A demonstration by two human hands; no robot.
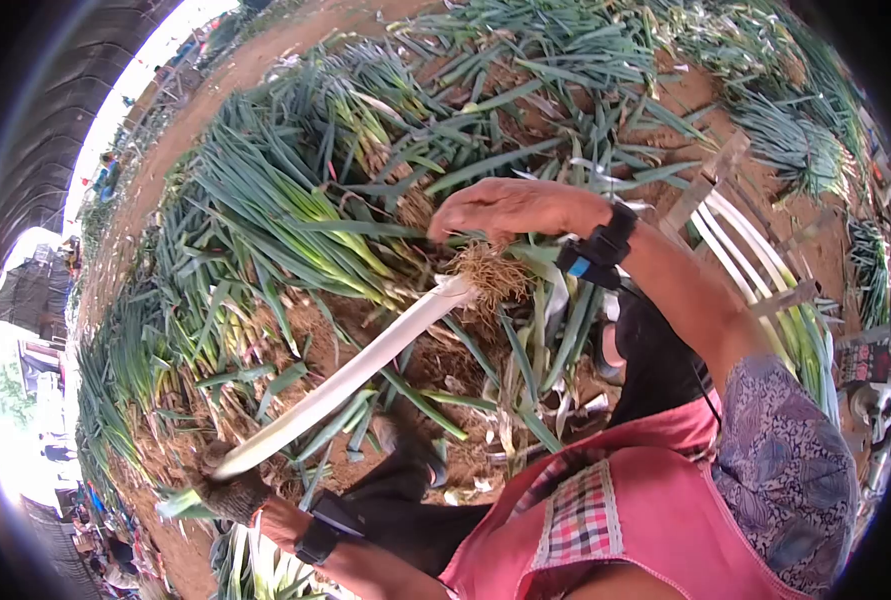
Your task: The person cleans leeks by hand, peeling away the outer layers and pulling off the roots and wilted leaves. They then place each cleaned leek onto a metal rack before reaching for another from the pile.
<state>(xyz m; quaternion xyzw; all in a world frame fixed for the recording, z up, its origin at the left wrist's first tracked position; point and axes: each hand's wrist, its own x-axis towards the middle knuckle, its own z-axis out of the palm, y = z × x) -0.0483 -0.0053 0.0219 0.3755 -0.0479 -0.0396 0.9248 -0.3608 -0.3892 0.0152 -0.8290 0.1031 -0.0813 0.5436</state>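
Note:
A long white leek stalk point(350, 375) slants across the middle, its brown roots point(490, 275) at the upper end. My left hand point(233, 492), in a dark, soiled glove, is wrapped round the stalk's lower end, and a little green point(180, 503) sticks out past it. Just above the roots is my right hand point(495, 208), bare, with its fingers bent and pressed together. Whatever it holds, if anything, is hidden behind the fingers. Dark bands circle both wrists.
Piles of green leeks point(275, 190) lie on brown soil at the left and top. A wooden frame point(700, 195) at the right holds several white-stemmed leeks point(740, 245). Loose leaves and peelings lie around my dark-clad legs.

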